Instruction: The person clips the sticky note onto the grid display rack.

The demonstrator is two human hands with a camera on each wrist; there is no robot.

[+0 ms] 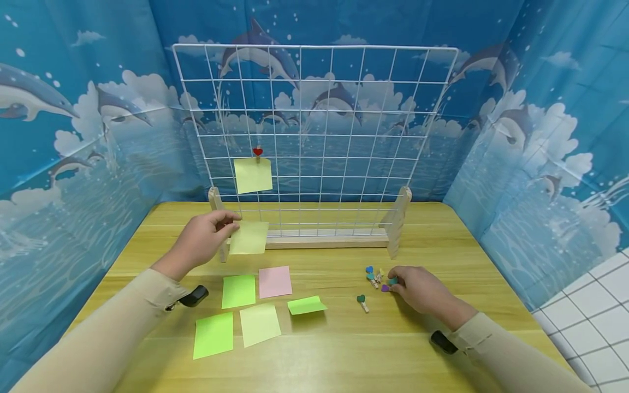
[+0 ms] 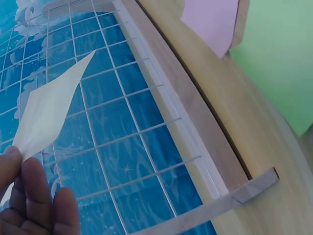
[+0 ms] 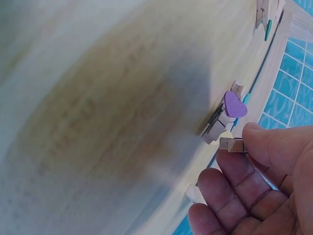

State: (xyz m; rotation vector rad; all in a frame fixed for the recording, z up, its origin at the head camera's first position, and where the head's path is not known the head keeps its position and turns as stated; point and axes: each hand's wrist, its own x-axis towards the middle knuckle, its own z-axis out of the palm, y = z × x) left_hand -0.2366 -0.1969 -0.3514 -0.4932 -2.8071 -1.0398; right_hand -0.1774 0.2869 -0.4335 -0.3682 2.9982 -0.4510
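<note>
My left hand (image 1: 206, 236) pinches a pale yellow sticky note (image 1: 249, 238) by its corner, in front of the lower left of a white wire grid (image 1: 321, 135). In the left wrist view that note (image 2: 49, 112) tilts up from thumb and finger. My right hand (image 1: 421, 288) pinches a small wooden clothespin (image 3: 234, 145) between thumb and forefinger, above the table. Close by its fingertips lies a clothespin with a purple heart (image 3: 235, 105). Several more heart clothespins (image 1: 373, 277) lie in a small pile to its left, and one with a dark green heart (image 1: 362, 303) lies apart.
A red heart clothespin (image 1: 257, 152) holds another yellow note (image 1: 253, 176) on the grid. Wooden feet (image 1: 399, 218) support the grid. On the table (image 1: 344, 355) lie a pink note (image 1: 275, 281), a pale yellow note (image 1: 261, 325) and several green notes (image 1: 239, 291), one curled up.
</note>
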